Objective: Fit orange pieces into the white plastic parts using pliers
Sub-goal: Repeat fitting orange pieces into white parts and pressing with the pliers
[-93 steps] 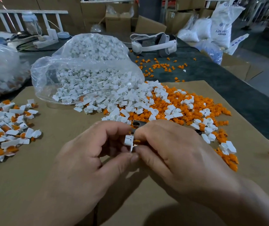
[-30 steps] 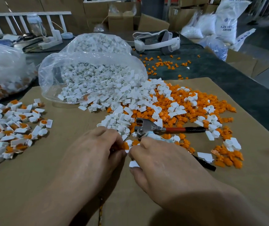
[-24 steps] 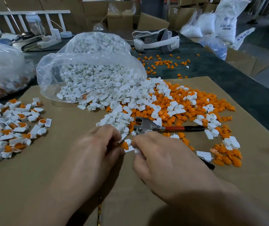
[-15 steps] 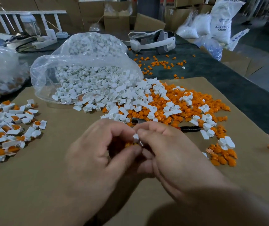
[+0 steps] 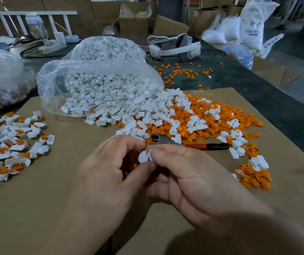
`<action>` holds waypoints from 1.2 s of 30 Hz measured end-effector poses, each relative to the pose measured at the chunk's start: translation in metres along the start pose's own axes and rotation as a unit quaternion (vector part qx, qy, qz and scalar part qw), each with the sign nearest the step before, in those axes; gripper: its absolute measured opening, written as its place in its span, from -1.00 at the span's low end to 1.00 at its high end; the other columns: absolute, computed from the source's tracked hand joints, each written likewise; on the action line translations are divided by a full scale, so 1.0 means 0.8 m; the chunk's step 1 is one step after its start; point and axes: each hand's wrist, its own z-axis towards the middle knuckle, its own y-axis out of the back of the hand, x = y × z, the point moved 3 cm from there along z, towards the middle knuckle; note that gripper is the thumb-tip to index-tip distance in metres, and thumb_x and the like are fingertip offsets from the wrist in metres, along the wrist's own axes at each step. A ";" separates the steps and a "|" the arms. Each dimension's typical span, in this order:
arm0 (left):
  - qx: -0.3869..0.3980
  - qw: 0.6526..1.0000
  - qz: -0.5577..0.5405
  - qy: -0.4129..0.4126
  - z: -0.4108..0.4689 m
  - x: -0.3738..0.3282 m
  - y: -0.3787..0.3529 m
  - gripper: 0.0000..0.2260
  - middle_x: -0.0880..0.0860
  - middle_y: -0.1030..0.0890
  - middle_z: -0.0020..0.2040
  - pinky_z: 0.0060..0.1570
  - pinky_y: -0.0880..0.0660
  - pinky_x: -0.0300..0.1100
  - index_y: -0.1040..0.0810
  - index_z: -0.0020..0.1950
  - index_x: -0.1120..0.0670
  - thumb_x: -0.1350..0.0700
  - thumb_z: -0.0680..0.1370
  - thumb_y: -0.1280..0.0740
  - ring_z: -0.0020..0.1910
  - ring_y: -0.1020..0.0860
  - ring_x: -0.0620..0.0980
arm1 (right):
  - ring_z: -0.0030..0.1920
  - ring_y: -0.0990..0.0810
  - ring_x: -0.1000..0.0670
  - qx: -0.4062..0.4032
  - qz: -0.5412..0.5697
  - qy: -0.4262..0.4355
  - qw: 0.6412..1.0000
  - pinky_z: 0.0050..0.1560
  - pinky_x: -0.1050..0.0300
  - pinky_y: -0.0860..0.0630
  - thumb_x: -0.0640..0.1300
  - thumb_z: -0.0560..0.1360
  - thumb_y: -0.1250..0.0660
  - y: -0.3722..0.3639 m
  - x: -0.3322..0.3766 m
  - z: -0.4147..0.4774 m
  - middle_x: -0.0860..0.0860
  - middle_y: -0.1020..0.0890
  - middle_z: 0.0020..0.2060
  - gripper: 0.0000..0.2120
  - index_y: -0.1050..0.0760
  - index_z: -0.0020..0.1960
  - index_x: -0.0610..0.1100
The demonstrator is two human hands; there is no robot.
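Observation:
My left hand [image 5: 108, 173] and my right hand [image 5: 189, 183] meet above the cardboard, and both pinch one small white plastic part [image 5: 143, 156] between their fingertips. A bit of orange shows under the left fingers; what it is stays hidden. The pliers [image 5: 184, 144], with red and black handles, lie on the cardboard just behind my hands, held by neither. Loose white parts [image 5: 142, 115] and orange pieces [image 5: 199, 124] lie heaped behind them.
A clear bag of white parts [image 5: 96, 87] lies open at the back of the cardboard sheet [image 5: 37, 199]. White parts with orange in them [image 5: 13, 144] are piled at the left. More orange pieces [image 5: 254, 178] sit at the right. A white headset [image 5: 175, 46] rests far back.
One second ago both hands were down at the pile's front edge. They have since lifted a white part and brought it up between their fingertips. The pliers stayed on the cardboard.

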 end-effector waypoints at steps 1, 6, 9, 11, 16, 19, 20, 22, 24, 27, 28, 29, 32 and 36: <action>-0.009 1.000 0.004 -0.004 0.001 -0.001 0.002 -0.86 -0.34 -0.57 -0.05 -0.21 -0.41 -0.47 -0.56 -0.10 -0.25 -0.13 0.45 -0.50 -0.08 -0.53 -0.33 | 0.00 -0.68 -0.17 0.009 0.015 -0.004 1.000 -0.10 -0.03 -0.64 -0.27 0.60 -0.19 -0.001 0.001 0.000 -0.29 -0.65 0.01 -0.78 -0.57 0.10 -0.33; -0.013 0.992 -0.114 0.045 0.002 0.001 0.003 -0.77 -0.27 -0.64 -0.16 -0.24 -0.47 -0.48 -0.58 -0.03 -0.34 -0.25 0.32 -0.40 -0.17 -0.61 -0.27 | 0.15 -0.60 -0.28 0.022 0.052 -0.010 0.998 -0.01 -0.04 -0.63 -0.50 0.49 -0.15 0.004 0.007 -0.001 -0.37 -0.57 0.15 -0.64 -0.45 0.25 -0.39; 0.001 0.970 -0.226 0.088 0.001 0.007 -0.001 -0.70 -0.13 -0.69 -0.20 -0.20 -0.56 -0.24 -0.65 -0.02 -0.29 -0.26 0.27 -0.39 -0.23 -0.65 -0.16 | -0.13 -0.69 -0.16 0.026 0.025 -0.009 0.999 -0.20 0.12 -0.64 -0.52 0.45 -0.22 0.004 0.009 -0.004 -0.32 -0.64 0.01 -0.70 -0.55 0.14 -0.37; 0.006 0.953 -0.284 0.106 0.002 0.011 -0.002 -0.70 -0.03 -0.71 -0.17 -0.23 -0.59 -0.18 -0.68 -0.03 -0.22 -0.20 0.26 -0.44 -0.20 -0.67 -0.07 | -0.28 -0.66 -0.13 0.011 0.008 -0.002 1.000 -0.30 0.12 -0.62 -0.48 0.43 -0.27 0.006 0.012 -0.005 -0.31 -0.66 -0.15 -0.76 -0.58 0.06 -0.36; 0.030 0.915 -0.367 0.166 0.007 0.016 -0.005 -0.75 0.12 -0.71 -0.22 -0.36 -0.56 -0.25 -0.73 -0.11 -0.05 0.13 0.25 -0.58 -0.31 -0.64 -0.02 | -0.38 -0.61 -0.14 -0.019 0.006 0.030 0.999 -0.37 0.08 -0.59 -0.45 0.45 -0.26 0.013 0.019 -0.006 -0.28 -0.63 -0.30 -0.73 -0.55 0.08 -0.24; 0.043 0.884 -0.419 0.204 0.008 0.015 -0.009 -0.77 0.14 -0.66 -0.28 -0.37 -0.56 -0.18 -0.74 -0.13 0.04 0.17 0.23 -0.55 -0.34 -0.60 0.03 | -0.38 -0.61 -0.14 -0.002 -0.014 0.033 0.999 -0.33 0.09 -0.61 -0.40 0.44 -0.32 0.011 0.020 -0.006 -0.30 -0.61 -0.31 -0.81 -0.62 -0.02 -0.23; 0.045 0.869 -0.443 0.217 0.008 0.013 -0.009 -0.79 0.17 -0.64 -0.28 -0.39 -0.55 -0.16 -0.73 -0.13 0.07 0.16 0.25 -0.51 -0.36 -0.59 0.05 | -0.38 -0.61 -0.14 0.004 -0.021 0.038 0.999 -0.31 0.10 -0.62 -0.36 0.42 -0.36 0.010 0.020 -0.006 -0.30 -0.61 -0.31 -0.86 -0.63 -0.06 -0.22; 0.053 0.844 -0.482 0.231 0.008 0.011 -0.008 -0.82 0.20 -0.61 -0.31 -0.46 -0.53 -0.19 -0.72 -0.15 0.12 0.18 0.26 -0.49 -0.40 -0.57 0.04 | -0.39 -0.61 -0.14 0.005 -0.019 0.057 0.998 -0.34 0.11 -0.61 -0.30 0.37 -0.42 0.007 0.021 -0.006 -0.31 -0.60 -0.31 -0.91 -0.63 -0.12 -0.22; 0.075 0.826 -0.507 0.235 0.008 0.007 -0.008 -0.80 0.23 -0.61 -0.30 -0.47 -0.53 -0.20 -0.71 -0.14 0.16 0.26 0.26 -0.49 -0.40 -0.58 0.05 | -0.38 -0.62 -0.11 0.006 -0.027 0.076 0.997 -0.37 0.13 -0.60 -0.26 0.38 -0.42 0.007 0.022 -0.006 -0.30 -0.61 -0.29 -0.93 -0.63 -0.14 -0.19; 0.100 0.806 -0.532 0.238 0.005 0.006 -0.007 -0.76 0.24 -0.63 -0.29 -0.48 -0.52 -0.24 -0.71 -0.09 0.21 0.31 0.25 -0.51 -0.38 -0.60 0.01 | -0.40 -0.59 -0.04 0.008 -0.093 0.095 0.991 -0.43 0.14 -0.54 -0.13 0.43 -0.43 0.010 0.023 -0.007 -0.22 -0.62 -0.29 -0.94 -0.63 -0.12 -0.11; 0.106 0.804 -0.535 0.237 0.005 0.006 -0.006 -0.78 0.22 -0.63 -0.28 -0.47 -0.52 -0.25 -0.71 -0.08 0.21 0.25 0.28 -0.51 -0.37 -0.60 0.00 | -0.41 -0.58 -0.04 0.002 -0.126 0.108 0.986 -0.42 0.11 -0.52 -0.09 0.44 -0.43 0.012 0.024 -0.007 -0.20 -0.62 -0.30 -0.92 -0.63 -0.10 -0.08; 0.113 0.802 -0.537 0.234 0.005 0.007 -0.005 -0.78 0.21 -0.64 -0.27 -0.46 -0.53 -0.26 -0.72 -0.08 0.20 0.19 0.30 -0.53 -0.36 -0.61 -0.01 | -0.41 -0.58 -0.05 -0.008 -0.165 0.127 0.978 -0.39 0.05 -0.50 -0.06 0.44 -0.42 0.013 0.024 -0.008 -0.18 -0.63 -0.31 -0.91 -0.63 -0.08 -0.03; 0.124 0.802 -0.540 0.225 0.006 0.009 -0.004 -0.62 0.18 -0.67 -0.24 -0.42 -0.55 -0.27 -0.73 -0.04 0.18 0.07 0.22 -0.65 -0.34 -0.62 -0.04 | -0.35 -0.63 -0.04 -0.049 -0.297 0.202 0.932 -0.31 -0.05 -0.58 -0.02 0.48 -0.34 0.016 0.024 -0.011 -0.08 -0.65 -0.31 -0.86 -0.61 0.02 0.10; 0.122 0.808 -0.536 0.212 0.005 0.008 -0.005 -0.62 0.20 -0.67 -0.27 -0.42 -0.54 -0.27 -0.72 -0.03 0.18 0.06 0.23 -0.63 -0.35 -0.62 -0.03 | -0.31 -0.66 0.00 -0.084 -0.408 0.255 0.872 -0.32 -0.08 -0.65 0.05 0.48 -0.29 0.012 0.024 -0.018 0.02 -0.66 -0.27 -0.83 -0.57 0.05 0.20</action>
